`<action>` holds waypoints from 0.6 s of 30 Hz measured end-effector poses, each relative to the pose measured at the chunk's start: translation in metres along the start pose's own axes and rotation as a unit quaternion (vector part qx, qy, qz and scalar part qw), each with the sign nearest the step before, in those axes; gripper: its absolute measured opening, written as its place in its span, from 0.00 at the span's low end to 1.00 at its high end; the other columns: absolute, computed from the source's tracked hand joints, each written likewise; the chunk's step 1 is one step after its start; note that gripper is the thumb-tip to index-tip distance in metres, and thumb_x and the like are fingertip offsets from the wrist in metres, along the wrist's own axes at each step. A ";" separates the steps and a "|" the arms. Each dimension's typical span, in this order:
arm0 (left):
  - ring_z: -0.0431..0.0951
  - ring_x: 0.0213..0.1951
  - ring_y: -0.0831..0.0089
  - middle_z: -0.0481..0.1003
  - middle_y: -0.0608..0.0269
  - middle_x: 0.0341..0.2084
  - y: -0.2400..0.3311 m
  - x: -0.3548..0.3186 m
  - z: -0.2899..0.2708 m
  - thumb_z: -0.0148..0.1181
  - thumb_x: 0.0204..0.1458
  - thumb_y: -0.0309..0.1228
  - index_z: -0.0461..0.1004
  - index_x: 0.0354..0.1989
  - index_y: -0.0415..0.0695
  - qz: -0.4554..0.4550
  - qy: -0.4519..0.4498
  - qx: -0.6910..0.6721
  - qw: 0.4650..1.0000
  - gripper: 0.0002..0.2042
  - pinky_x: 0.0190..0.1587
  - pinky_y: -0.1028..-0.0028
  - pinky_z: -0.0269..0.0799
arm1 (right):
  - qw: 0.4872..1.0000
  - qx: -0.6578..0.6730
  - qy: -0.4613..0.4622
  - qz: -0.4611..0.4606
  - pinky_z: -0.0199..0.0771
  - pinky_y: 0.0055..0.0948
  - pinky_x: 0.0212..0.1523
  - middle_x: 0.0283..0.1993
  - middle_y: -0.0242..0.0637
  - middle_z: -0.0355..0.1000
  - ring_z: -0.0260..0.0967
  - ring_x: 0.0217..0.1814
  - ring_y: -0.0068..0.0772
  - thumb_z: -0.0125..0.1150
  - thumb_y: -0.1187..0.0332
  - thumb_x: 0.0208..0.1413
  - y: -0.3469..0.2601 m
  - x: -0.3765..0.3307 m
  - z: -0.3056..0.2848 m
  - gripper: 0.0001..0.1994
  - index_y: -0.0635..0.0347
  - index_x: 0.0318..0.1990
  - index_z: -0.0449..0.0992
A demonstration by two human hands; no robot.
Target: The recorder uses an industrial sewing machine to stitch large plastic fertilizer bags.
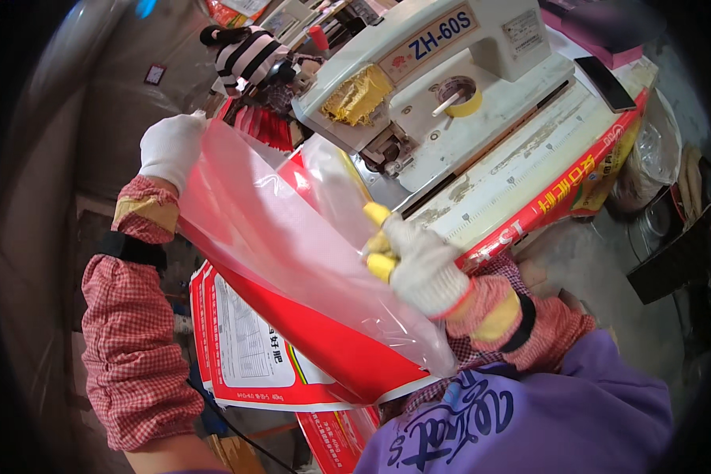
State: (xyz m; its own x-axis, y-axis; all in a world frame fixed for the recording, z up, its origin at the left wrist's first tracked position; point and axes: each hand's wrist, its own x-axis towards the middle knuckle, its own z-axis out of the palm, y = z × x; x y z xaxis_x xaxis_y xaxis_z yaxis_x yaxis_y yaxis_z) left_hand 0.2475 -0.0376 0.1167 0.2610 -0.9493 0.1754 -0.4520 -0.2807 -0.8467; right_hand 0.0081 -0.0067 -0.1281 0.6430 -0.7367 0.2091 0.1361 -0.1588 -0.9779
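Observation:
A red and white woven sack (308, 332) with a clear plastic liner (292, 213) slants across the space before me. My left hand (172, 148), in a white knit glove, is closed on the upper left corner of the sack and liner. My right hand (420, 265) wears a white glove with yellow fingertips. Its fingers are apart and point left, close against the liner; whether they touch it is unclear. Just beyond the right hand, a pale sewing machine (450, 95) stands with its needle end (387, 150) facing the sack's upper part.
More printed sacks (245, 340) lie below the one I hold. A tape roll (460, 96) rests on the machine, and a black phone (605, 84) lies on the table's far right. Red sacking covers the table's front edge (545, 205). Another person (249, 59) in stripes works at the back left.

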 end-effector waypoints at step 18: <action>0.78 0.26 0.58 0.75 0.55 0.22 0.138 0.050 0.092 0.51 0.43 0.32 0.73 0.27 0.47 -0.098 0.166 -0.183 0.964 0.06 0.27 0.62 0.73 | 0.986 -0.120 -0.112 0.006 0.69 0.35 0.33 0.31 0.44 0.71 0.71 0.34 0.41 0.50 0.61 0.53 -0.002 -0.005 0.039 0.14 0.54 0.45 0.71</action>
State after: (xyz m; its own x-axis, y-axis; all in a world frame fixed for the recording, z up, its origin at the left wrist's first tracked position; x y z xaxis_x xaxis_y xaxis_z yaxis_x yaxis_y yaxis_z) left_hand 0.2768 -0.1108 -0.0374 0.1123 -0.8487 0.5168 -0.7087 -0.4329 -0.5571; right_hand 0.0339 0.0226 -0.1272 0.7979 -0.5796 0.1658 -0.0372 -0.3218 -0.9461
